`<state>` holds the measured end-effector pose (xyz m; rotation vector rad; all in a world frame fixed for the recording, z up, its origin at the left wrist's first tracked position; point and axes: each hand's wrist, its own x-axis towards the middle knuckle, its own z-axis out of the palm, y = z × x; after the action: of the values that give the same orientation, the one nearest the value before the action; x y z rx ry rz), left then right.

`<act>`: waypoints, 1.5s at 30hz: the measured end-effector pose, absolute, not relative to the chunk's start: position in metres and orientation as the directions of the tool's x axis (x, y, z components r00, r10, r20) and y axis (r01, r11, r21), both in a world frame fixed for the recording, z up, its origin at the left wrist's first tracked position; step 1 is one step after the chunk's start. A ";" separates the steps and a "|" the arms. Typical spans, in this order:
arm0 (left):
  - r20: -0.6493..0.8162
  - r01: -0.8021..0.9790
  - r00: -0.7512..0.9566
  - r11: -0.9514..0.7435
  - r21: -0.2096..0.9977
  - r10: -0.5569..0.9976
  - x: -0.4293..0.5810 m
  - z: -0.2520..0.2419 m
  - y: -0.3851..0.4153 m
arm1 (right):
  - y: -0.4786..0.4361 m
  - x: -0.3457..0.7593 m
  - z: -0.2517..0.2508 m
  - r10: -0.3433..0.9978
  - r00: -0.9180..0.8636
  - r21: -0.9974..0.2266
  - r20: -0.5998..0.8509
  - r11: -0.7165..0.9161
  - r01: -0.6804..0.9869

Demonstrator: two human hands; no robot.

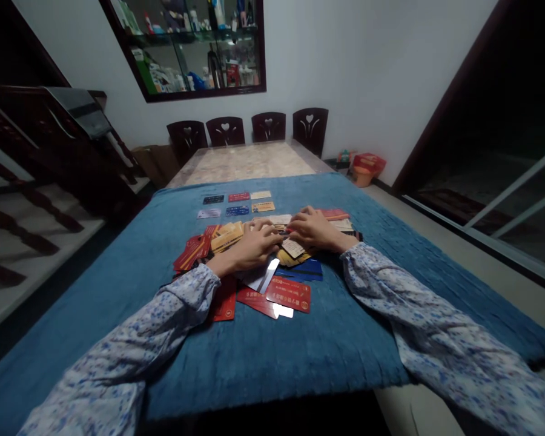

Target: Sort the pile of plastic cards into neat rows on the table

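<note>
Two bent hands deep in a loose card heap

The likeliest trouble is sliding. The heap of glossy, many-coloured flat cards point(227, 237) lies in overlapping layers on a thick, ribbed blue cloth point(322, 351), so a sideways push could fan the layers out further or flip some of them. At the near side, the red rectangular cards with pale print point(288, 295) and a shiny silvery-white card point(266, 277) lie loosely over one another; a dragging wrist or cuff could carry them along. Beyond the heap, six cards lie apart in two short rows, among them a deep-blue card point(237, 211) and a yellow card point(263, 207) in the row nearer the hands — a forward shove of the heap might knock that row askew.

Both forearms, in white sleeves with a blue floral print point(163, 330), reach in from the sides and converge. The left hand point(257, 244) lies low, palm down, fingers bent and pointing towards the right hand point(313, 229), which arches higher at the knuckles with its fingertips angled down into the middle of the heap. Neither is a fist; whether the fingertips pinch any card or merely press on the pile, I cannot tell — they overlap the cards too closely.
</note>
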<state>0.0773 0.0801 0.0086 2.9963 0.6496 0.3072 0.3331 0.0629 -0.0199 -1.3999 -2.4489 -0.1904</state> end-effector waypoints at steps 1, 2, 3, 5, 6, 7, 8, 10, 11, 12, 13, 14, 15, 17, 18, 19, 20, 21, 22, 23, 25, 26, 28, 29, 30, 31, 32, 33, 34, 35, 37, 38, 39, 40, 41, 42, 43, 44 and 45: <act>0.199 0.380 0.897 -0.919 0.107 0.394 0.077 0.008 0.078 | 0.062 0.335 -0.022 0.795 -0.486 -0.035 0.363 0.533 0.846; 0.212 0.355 0.904 -0.928 0.112 0.371 0.076 0.007 0.076 | 0.061 0.337 -0.023 0.773 -0.499 -0.031 0.391 0.553 0.833; 0.218 0.328 0.912 -0.937 0.117 0.346 0.075 0.007 0.073 | 0.060 0.338 -0.024 0.752 -0.512 -0.028 0.415 0.573 0.819; 0.220 0.273 0.930 -0.953 0.130 0.296 0.073 0.008 0.067 | 0.056 0.340 -0.026 0.715 -0.533 -0.026 0.452 0.608 0.794; 0.216 0.245 0.938 -0.959 0.140 0.271 0.071 0.009 0.064 | 0.053 0.341 -0.026 0.701 -0.542 -0.029 0.464 0.623 0.782; 0.214 0.221 0.944 -0.964 0.152 0.250 0.070 0.011 0.061 | 0.050 0.341 -0.026 0.688 -0.551 -0.033 0.473 0.638 0.769; 0.210 0.196 0.951 -0.967 0.165 0.229 0.068 0.012 0.059 | 0.047 0.341 -0.026 0.676 -0.559 -0.040 0.480 0.653 0.756; 0.199 0.143 0.963 -0.971 0.190 0.180 0.064 0.014 0.054 | 0.040 0.341 -0.026 0.657 -0.570 -0.054 0.493 0.677 0.734; 0.188 0.117 0.970 -0.973 0.198 0.154 0.062 0.015 0.051 | 0.038 0.341 -0.026 0.652 -0.573 -0.060 0.498 0.684 0.727; 0.173 0.093 0.976 -0.975 0.202 0.129 0.061 0.015 0.049 | 0.035 0.342 -0.026 0.649 -0.571 -0.066 0.503 0.688 0.723; 0.159 0.073 0.981 -0.977 0.202 0.107 0.060 0.014 0.047 | 0.034 0.342 -0.027 0.649 -0.567 -0.070 0.508 0.687 0.724; 0.149 0.061 0.984 -0.978 0.201 0.092 0.059 0.014 0.046 | 0.033 0.343 -0.027 0.650 -0.561 -0.073 0.513 0.684 0.726; 0.145 0.056 0.986 -0.979 0.198 0.086 0.060 0.013 0.044 | 0.032 0.344 -0.028 0.652 -0.554 -0.073 0.518 0.679 0.730; 0.147 0.055 0.986 -0.981 0.187 0.084 0.064 0.012 0.040 | 0.032 0.345 -0.028 0.656 -0.543 -0.069 0.525 0.669 0.740; 0.148 0.058 0.985 -0.982 0.179 0.085 0.067 0.012 0.038 | 0.032 0.346 -0.029 0.657 -0.540 -0.066 0.526 0.664 0.744; 0.146 0.058 0.986 -0.984 0.168 0.083 0.071 0.012 0.035 | 0.033 0.347 -0.029 0.659 -0.538 -0.063 0.526 0.661 0.748; 0.140 0.058 0.987 -0.986 0.154 0.080 0.075 0.013 0.033 | 0.033 0.348 -0.030 0.660 -0.536 -0.061 0.526 0.658 0.751; 0.136 0.057 0.988 -0.988 0.141 0.077 0.079 0.014 0.030 | 0.033 0.348 -0.030 0.661 -0.535 -0.059 0.526 0.656 0.753; 0.134 0.053 0.988 -0.990 0.133 0.071 0.083 0.015 0.027 | 0.034 0.348 -0.031 0.663 -0.533 -0.059 0.526 0.653 0.755; 0.118 0.046 0.991 -0.991 0.127 0.061 0.087 0.016 0.024 | 0.034 0.349 -0.032 0.665 -0.530 -0.060 0.526 0.650 0.757; 0.095 0.058 0.993 -0.991 0.119 0.069 0.093 0.018 0.019 | 0.035 0.350 -0.034 0.670 -0.523 -0.064 0.527 0.645 0.762; 0.090 0.065 0.993 -0.991 0.115 0.076 0.096 0.019 0.016 | 0.035 0.350 -0.035 0.671 -0.522 -0.067 0.527 0.645 0.761; 0.092 0.082 0.992 -0.991 0.106 0.091 0.101 0.019 0.012 | 0.037 0.351 -0.037 0.673 -0.519 -0.078 0.528 0.646 0.759; 0.093 0.087 0.991 -0.991 0.100 0.097 0.104 0.018 0.011 | 0.037 0.352 -0.038 0.673 -0.516 -0.084 0.529 0.647 0.758; 0.093 0.092 0.991 -0.991 0.094 0.101 0.106 0.017 0.010 | 0.037 0.352 -0.038 0.674 -0.512 -0.092 0.532 0.647 0.757; 0.091 0.095 0.990 -0.991 0.090 0.103 0.109 0.016 0.010 | 0.037 0.353 -0.038 0.676 -0.507 -0.100 0.535 0.646 0.757; 0.089 0.099 0.990 -0.991 0.089 0.107 0.111 0.015 0.010 | 0.037 0.353 -0.037 0.679 -0.500 -0.108 0.538 0.644 0.757; 0.086 0.106 0.990 -0.990 0.092 0.114 0.114 0.014 0.010 | 0.036 0.354 -0.037 0.680 -0.495 -0.116 0.541 0.643 0.757; 0.080 0.119 0.989 -0.988 0.103 0.128 0.117 0.012 0.010 | 0.036 0.354 -0.036 0.682 -0.490 -0.123 0.543 0.642 0.757; 0.067 0.140 0.987 -0.983 0.122 0.149 0.120 0.011 0.011 | 0.035 0.355 -0.035 0.684 -0.487 -0.127 0.543 0.641 0.757; 0.023 0.191 0.980 -0.964 0.183 0.199 0.126 0.009 0.014 | 0.034 0.356 -0.034 0.689 -0.483 -0.131 0.540 0.637 0.760; 0.004 0.219 0.974 -0.951 0.218 0.225 0.130 0.008 0.016 | 0.034 0.356 -0.034 0.691 -0.482 -0.131 0.539 0.633 0.763; -0.005 0.239 0.969 -0.937 0.254 0.246 0.133 0.007 0.018 | 0.034 0.357 -0.035 0.693 -0.480 -0.131 0.538 0.631 0.765; 0.007 0.252 0.964 -0.923 0.291 0.266 0.136 0.006 0.021 | 0.035 0.358 -0.035 0.694 -0.479 -0.132 0.537 0.630 0.766; 0.043 0.260 0.956 -0.907 0.331 0.290 0.139 0.005 0.025 | 0.036 0.359 -0.036 0.695 -0.476 -0.135 0.539 0.628 0.766; 0.098 0.246 0.948 -0.891 0.381 0.303 0.142 0.004 0.029 | 0.036 0.360 -0.037 0.697 -0.470 -0.141 0.542 0.627 0.766; 0.162 0.213 0.937 -0.874 0.437 0.309 0.143 0.004 0.034 | 0.037 0.361 -0.038 0.699 -0.462 -0.150 0.546 0.624 0.767; 0.221 0.174 0.923 -0.855 0.488 0.314 0.145 0.003 0.039 | 0.038 0.362 -0.039 0.700 -0.451 -0.160 0.553 0.621 0.767; 0.261 0.135 0.912 -0.834 0.535 0.316 0.145 0.004 0.044 | 0.039 0.363 -0.039 0.702 -0.438 -0.171 0.562 0.616 0.769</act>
<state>0.1452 0.0435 0.0039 2.5486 0.3240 0.4650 0.3633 0.0387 -0.0394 -1.1512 -2.2419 -0.1451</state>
